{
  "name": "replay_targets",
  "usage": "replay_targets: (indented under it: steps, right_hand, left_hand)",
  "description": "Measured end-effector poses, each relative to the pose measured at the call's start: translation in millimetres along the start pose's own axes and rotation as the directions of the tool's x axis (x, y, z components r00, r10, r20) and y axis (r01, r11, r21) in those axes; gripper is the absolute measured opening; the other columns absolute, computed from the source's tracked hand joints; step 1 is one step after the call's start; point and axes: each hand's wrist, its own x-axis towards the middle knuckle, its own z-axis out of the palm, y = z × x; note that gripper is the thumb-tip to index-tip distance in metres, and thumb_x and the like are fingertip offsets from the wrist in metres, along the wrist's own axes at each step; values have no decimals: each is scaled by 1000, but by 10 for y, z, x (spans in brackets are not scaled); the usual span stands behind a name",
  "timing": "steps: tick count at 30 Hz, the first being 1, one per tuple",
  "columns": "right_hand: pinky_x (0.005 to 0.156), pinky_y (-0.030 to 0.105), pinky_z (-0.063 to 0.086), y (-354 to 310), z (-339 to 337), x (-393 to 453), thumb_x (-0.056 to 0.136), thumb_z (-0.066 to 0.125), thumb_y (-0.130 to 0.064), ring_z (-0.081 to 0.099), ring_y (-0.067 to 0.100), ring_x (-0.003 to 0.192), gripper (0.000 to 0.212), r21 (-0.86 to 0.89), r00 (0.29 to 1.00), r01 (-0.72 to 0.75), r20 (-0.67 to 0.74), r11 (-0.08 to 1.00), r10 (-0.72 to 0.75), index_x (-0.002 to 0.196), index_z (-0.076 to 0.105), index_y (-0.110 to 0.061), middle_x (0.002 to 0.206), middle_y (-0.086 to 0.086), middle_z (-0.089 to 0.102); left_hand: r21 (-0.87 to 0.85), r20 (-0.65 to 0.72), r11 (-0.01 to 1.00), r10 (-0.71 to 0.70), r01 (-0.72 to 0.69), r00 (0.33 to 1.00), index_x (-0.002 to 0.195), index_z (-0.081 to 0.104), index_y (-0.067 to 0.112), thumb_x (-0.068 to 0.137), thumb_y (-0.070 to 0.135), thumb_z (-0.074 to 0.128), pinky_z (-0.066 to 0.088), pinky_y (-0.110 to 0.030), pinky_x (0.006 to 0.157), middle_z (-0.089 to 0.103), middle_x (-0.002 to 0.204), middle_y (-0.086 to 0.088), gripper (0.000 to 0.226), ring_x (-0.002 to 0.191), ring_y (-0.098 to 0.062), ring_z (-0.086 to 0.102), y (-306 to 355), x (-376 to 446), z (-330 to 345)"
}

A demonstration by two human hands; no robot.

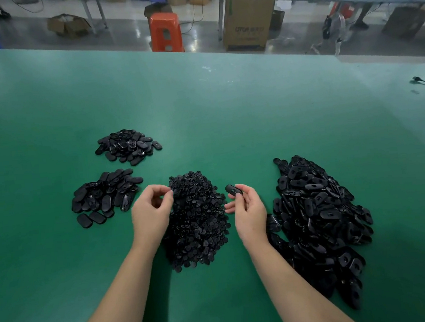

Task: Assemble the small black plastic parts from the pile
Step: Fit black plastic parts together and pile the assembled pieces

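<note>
Green table mat (201,105) fills most of the view, far edge toward the factory floor, wide bare stretch beyond all the piles. Landmark: center pile of small black clips (197,221). Right of it, touching its lower edge, the biggest heap, oblong black shells (319,218), running down toward the near right corner. Left of center pile, apart from it, a smaller stack of oblong shells (105,196); beyond that, another small stack (128,145), clear green between the two. Orange stool (166,32) and cardboard box (248,19) on the floor past the mat's far edge.

Left hand (151,212) at center pile's upper left edge, fingers curled in, fingertips pinched together right at the pile; whether a clip is in the pinch cannot tell. Right hand (249,211) just right of the center pile, between it and the big heap, raised off the mat, pinching one oblong shell (233,189) at fingertips, slot side showing. Open green strip between the forearms, near side of the pile.
</note>
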Motion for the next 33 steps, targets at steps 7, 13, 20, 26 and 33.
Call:
replay_targets:
  steps: [7, 13, 20, 26, 33]
  right_hand:
    - [66, 24, 58, 11, 4, -1, 104, 47, -7, 69, 13, 66, 24, 30, 1000, 8, 9, 1000, -8, 107, 58, -28, 96, 0, 73]
    - [65, 26, 58, 34, 16, 18, 104, 47, -8, 68, 15, 64, 24, 23, 1000, 6, 9, 1000, -7, 106, 58, -29, 94, 0, 73]
    - [63, 28, 59, 42, 14, 21, 103, 50, -10, 69, 15, 64, 20, 9, 1000, 10, 17, 1000, -10, 106, 59, -27, 93, -2, 74]
    - [62, 26, 58, 27, 11, 9, 103, 51, -12, 70, 14, 65, 19, 12, 1000, 7, 30, 1000, -7, 112, 59, -26, 96, -4, 75]
    - [65, 32, 59, 46, 16, 23, 104, 50, -13, 70, 14, 63, 19, -1, 1000, -7, 26, 1000, 7, 118, 61, -21, 91, -5, 75]
  left_hand:
    - [-287, 197, 954, -32, 88, 980, 105, 75, 29, 91, 8, 71, 42, -19, 53, 62, 71, 12, 26, 55, -10, 47, 409, -68, 421]
    - [-339, 271, 925, -76, 169, 960, 92, 77, 20, 91, 7, 71, 41, -22, 44, 62, 57, 1, 14, 44, -13, 44, 490, -100, 583]
    - [-395, 343, 875, -140, 278, 929, 99, 61, 4, 96, 3, 61, 42, -24, 39, 77, 90, -12, 3, 38, -16, 46, 483, -84, 627]
    - [-347, 358, 888, -171, 301, 918, 93, 65, 7, 95, 8, 66, 44, -26, 42, 76, 83, -11, 2, 41, -16, 50, 430, -61, 641]
    - [-205, 360, 937, -195, 282, 912, 84, 74, 11, 89, 10, 74, 41, -27, 42, 65, 70, -21, 5, 38, -16, 42, 447, 6, 716]
